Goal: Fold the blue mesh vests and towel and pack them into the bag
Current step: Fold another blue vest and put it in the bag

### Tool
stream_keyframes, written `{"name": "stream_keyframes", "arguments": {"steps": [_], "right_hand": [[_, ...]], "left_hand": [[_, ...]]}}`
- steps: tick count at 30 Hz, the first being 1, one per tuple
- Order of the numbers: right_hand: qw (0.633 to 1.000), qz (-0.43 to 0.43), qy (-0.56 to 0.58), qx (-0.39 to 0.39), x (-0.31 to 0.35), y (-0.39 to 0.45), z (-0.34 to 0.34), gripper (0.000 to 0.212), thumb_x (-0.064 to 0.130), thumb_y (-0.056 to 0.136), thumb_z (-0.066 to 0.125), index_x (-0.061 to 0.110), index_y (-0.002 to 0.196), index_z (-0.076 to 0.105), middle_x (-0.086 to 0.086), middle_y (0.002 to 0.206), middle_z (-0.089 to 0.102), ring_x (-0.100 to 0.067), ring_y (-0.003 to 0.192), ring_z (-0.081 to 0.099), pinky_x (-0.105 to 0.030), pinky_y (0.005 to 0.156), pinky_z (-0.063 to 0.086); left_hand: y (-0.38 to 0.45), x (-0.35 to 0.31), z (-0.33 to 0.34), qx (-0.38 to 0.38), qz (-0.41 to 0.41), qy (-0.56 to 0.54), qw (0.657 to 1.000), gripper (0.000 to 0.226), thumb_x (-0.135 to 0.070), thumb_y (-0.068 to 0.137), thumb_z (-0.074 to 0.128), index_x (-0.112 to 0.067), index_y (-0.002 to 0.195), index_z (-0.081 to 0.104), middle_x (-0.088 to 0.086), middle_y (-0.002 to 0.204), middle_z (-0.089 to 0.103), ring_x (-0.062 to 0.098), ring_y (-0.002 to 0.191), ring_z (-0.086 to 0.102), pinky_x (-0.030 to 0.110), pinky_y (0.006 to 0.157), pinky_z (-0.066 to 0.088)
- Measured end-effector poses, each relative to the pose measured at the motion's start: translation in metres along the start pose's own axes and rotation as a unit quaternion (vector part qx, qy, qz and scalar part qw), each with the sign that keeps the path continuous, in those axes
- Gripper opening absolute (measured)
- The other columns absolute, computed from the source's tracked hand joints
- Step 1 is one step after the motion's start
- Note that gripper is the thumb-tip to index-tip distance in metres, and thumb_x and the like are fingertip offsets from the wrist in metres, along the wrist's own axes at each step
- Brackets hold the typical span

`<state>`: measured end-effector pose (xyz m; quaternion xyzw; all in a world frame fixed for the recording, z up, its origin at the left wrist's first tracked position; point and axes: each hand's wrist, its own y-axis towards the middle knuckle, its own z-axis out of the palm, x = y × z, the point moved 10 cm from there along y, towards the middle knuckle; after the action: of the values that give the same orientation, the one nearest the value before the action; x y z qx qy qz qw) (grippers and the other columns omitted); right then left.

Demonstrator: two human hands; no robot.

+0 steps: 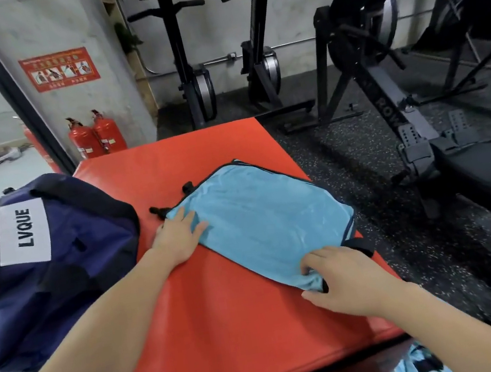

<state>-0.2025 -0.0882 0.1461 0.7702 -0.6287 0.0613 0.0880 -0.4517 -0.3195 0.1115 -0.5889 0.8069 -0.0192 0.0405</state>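
On top of a red padded mat (227,284) lies a light blue vest (262,221), flattened into a rough rectangle with dark trim along its edges and black strap ends poking out at its far-left corner and near-right side. The left hand (178,235) rests flat on the vest's left corner, fingers straight and spread, gripping nothing. The right hand (344,279) sits at the near-right corner with fingers curled down onto the cloth — whether it actually pinches the fabric cannot be told. Just left of the mat sits a navy duffel bag (58,261) bearing a white label that reads LVQUE. More light blue fabric (420,363) shows at the lower edge, below the mat. Beyond lies speckled black rubber flooring (405,241), with a rowing machine (403,117) on the right, two upright black machines against the grey wall — and two red fire extinguishers (96,134) under a red safety poster (59,69).
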Motion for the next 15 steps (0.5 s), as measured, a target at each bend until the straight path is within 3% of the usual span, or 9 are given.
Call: {"name": "stream_keyframes", "arguments": {"steps": [6,8,12,15], "right_hand": [[0.997,0.037,-0.068,0.018,-0.004,-0.008,-0.009,0.029,0.050,0.079,0.053,0.031,0.101,0.054,0.010,0.099,0.059,-0.015,0.101,0.058,-0.030,0.085,0.041],[0.994,0.073,-0.075,0.032,-0.007,-0.010,-0.016,0.024,0.042,0.082,0.055,0.029,0.102,0.056,0.007,0.102,0.060,-0.018,0.103,0.059,-0.032,0.081,0.041],[0.992,0.108,-0.034,0.046,0.005,-0.009,-0.021,0.016,0.038,0.080,0.060,0.030,0.092,0.055,0.005,0.097,0.061,-0.021,0.097,0.059,-0.031,0.068,0.037],[0.995,0.092,0.017,0.036,0.039,-0.005,-0.017,0.014,0.037,0.080,0.063,0.030,0.090,0.055,0.006,0.091,0.061,-0.021,0.093,0.060,-0.030,0.068,0.037]], "left_hand": [[-0.075,-0.008,-0.004,-0.045,-0.019,-0.033,0.998,0.064,-0.064,0.098,0.027,-0.027,0.148,0.041,0.008,0.163,0.019,0.035,0.136,0.041,0.049,0.106,0.039],[-0.116,-0.021,-0.005,-0.052,-0.009,-0.044,0.998,0.070,-0.069,0.095,0.024,-0.028,0.149,0.040,0.009,0.164,0.019,0.034,0.136,0.043,0.047,0.110,0.034],[-0.196,-0.044,-0.007,-0.053,0.028,-0.020,0.998,0.092,-0.076,0.079,0.000,-0.032,0.152,0.033,0.008,0.166,0.010,0.027,0.146,0.029,0.044,0.121,0.014],[-0.237,-0.051,-0.015,-0.075,0.048,-0.018,0.996,0.077,-0.073,0.088,0.014,-0.034,0.153,0.030,0.005,0.166,0.008,0.022,0.148,0.024,0.043,0.122,0.010]]}}
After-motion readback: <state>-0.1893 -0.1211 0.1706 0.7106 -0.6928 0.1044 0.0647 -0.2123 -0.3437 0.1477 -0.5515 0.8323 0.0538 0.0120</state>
